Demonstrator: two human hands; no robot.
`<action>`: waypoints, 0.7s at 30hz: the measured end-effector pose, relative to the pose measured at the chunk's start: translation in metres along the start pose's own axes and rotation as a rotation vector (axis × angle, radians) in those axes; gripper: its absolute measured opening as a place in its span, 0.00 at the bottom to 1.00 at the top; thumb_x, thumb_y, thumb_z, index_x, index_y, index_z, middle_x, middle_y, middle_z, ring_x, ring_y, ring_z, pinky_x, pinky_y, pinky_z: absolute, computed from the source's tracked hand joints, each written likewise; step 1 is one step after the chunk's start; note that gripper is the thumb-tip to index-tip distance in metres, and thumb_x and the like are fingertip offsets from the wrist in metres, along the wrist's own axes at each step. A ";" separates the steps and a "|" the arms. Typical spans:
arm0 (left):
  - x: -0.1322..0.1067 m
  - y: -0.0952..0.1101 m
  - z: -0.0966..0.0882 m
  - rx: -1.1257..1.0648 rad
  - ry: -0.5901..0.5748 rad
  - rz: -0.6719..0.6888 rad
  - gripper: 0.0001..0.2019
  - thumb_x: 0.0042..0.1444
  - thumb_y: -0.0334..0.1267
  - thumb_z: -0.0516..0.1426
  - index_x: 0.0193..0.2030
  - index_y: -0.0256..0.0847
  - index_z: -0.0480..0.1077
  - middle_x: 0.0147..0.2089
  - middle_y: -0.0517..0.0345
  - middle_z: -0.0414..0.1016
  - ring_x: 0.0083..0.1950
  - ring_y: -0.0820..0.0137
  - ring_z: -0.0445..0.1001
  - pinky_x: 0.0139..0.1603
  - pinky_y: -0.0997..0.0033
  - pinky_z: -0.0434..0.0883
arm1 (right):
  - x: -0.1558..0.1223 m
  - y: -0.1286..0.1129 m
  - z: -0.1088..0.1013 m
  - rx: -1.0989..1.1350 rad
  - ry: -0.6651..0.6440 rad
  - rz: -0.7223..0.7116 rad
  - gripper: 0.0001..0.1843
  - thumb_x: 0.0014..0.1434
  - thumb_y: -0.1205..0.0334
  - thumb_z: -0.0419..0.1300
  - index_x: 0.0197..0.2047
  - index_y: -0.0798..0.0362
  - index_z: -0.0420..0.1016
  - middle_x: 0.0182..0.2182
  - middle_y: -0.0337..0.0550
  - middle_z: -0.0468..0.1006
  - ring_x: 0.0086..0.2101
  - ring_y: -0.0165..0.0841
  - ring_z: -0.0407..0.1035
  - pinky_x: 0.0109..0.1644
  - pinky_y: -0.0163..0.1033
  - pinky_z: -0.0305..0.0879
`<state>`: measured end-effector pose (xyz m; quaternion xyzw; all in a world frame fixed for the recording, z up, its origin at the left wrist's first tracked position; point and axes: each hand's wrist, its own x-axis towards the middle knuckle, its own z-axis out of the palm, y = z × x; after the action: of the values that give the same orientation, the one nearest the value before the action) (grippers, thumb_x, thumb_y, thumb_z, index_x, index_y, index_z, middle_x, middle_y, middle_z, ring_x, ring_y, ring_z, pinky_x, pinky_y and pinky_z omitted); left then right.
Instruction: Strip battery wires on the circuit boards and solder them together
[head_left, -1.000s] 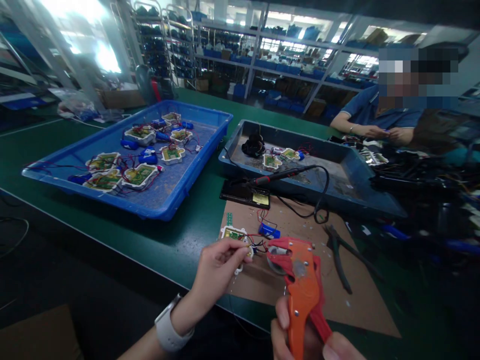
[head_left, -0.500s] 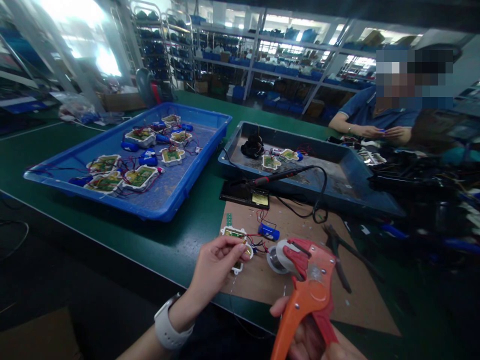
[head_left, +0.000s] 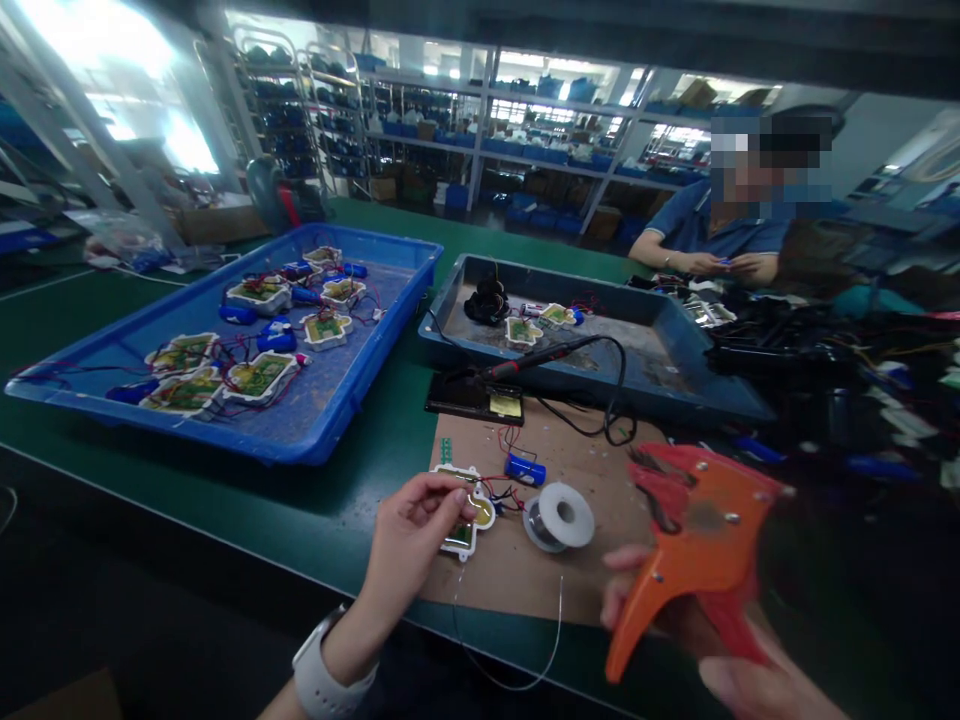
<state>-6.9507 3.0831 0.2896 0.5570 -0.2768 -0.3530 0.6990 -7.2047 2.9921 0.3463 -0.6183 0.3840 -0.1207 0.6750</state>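
My right hand (head_left: 739, 675) grips an orange and red wire stripper (head_left: 697, 540), held above the right side of the brown work sheet. My left hand (head_left: 416, 525) is closed in a pinch over a circuit board in a white housing (head_left: 484, 512); what the fingertips hold, if anything, is too small to make out. Red and black wires run from the board towards a blue cylindrical battery (head_left: 525, 470). Between the hands stands a spool of solder wire (head_left: 566, 515), and a thin silvery wire (head_left: 559, 635) loops over the table's front edge.
A soldering iron (head_left: 536, 358) rests on its black stand (head_left: 457, 392) behind the board. Further back are a blue tray (head_left: 341, 440) with several boards and batteries, and a grey-blue tray (head_left: 675, 395). Across the table a co-worker (head_left: 712, 235) handles a small blue thing.
My right hand has swung the wire stripper to the right, away from the spool, which now shows fully. The left hand stays pinched at the board. The whole view has shifted slightly.
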 end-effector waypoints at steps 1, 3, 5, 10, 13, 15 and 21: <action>0.002 0.001 -0.001 0.024 0.007 0.016 0.08 0.52 0.38 0.61 0.36 0.36 0.74 0.34 0.52 0.81 0.26 0.74 0.77 0.28 0.74 0.76 | 0.001 -0.004 -0.007 -0.105 0.147 -0.020 0.33 0.47 0.39 0.62 0.52 0.47 0.67 0.46 0.50 0.73 0.50 0.50 0.64 0.58 0.54 0.55; 0.006 0.002 -0.004 0.101 0.036 0.081 0.07 0.51 0.38 0.61 0.34 0.36 0.76 0.39 0.50 0.79 0.26 0.75 0.75 0.27 0.75 0.75 | 0.007 -0.009 -0.021 -0.342 0.405 -0.070 0.29 0.48 0.39 0.61 0.49 0.47 0.70 0.51 0.50 0.70 0.55 0.51 0.60 0.61 0.56 0.51; 0.009 0.003 -0.007 0.208 0.086 0.174 0.06 0.51 0.37 0.61 0.31 0.37 0.77 0.37 0.51 0.78 0.29 0.73 0.75 0.28 0.75 0.73 | 0.019 -0.011 -0.034 -0.570 0.558 -0.140 0.26 0.49 0.39 0.59 0.44 0.48 0.72 0.50 0.51 0.71 0.53 0.51 0.62 0.60 0.56 0.53; 0.011 0.002 -0.021 0.441 0.163 0.242 0.07 0.51 0.39 0.60 0.30 0.38 0.78 0.30 0.55 0.76 0.25 0.75 0.68 0.24 0.77 0.66 | 0.056 0.000 -0.056 -0.965 0.594 -0.107 0.28 0.46 0.42 0.55 0.42 0.54 0.72 0.43 0.55 0.74 0.44 0.51 0.68 0.50 0.56 0.64; 0.009 0.001 -0.029 0.495 0.170 0.236 0.09 0.52 0.40 0.60 0.30 0.37 0.78 0.29 0.55 0.76 0.24 0.75 0.67 0.24 0.77 0.64 | 0.077 0.009 -0.057 -1.179 0.542 -0.144 0.24 0.50 0.47 0.53 0.44 0.56 0.72 0.43 0.56 0.74 0.45 0.49 0.68 0.48 0.54 0.65; 0.007 0.000 -0.033 0.529 0.166 0.236 0.10 0.53 0.42 0.59 0.30 0.37 0.77 0.29 0.56 0.76 0.23 0.75 0.66 0.23 0.77 0.64 | 0.090 0.013 -0.058 -1.304 0.560 -0.207 0.24 0.52 0.49 0.54 0.45 0.58 0.73 0.43 0.58 0.74 0.46 0.51 0.67 0.48 0.55 0.64; 0.005 -0.007 -0.046 0.625 0.192 0.255 0.13 0.55 0.47 0.57 0.31 0.39 0.76 0.29 0.56 0.76 0.24 0.72 0.67 0.25 0.75 0.66 | 0.101 -0.009 -0.048 -1.249 0.561 -0.391 0.20 0.60 0.47 0.52 0.45 0.52 0.74 0.46 0.51 0.74 0.46 0.47 0.67 0.49 0.51 0.64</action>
<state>-6.9132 3.1044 0.2722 0.7356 -0.3719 -0.1068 0.5560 -7.1653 2.8903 0.3207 -0.8927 0.4228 -0.1516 0.0360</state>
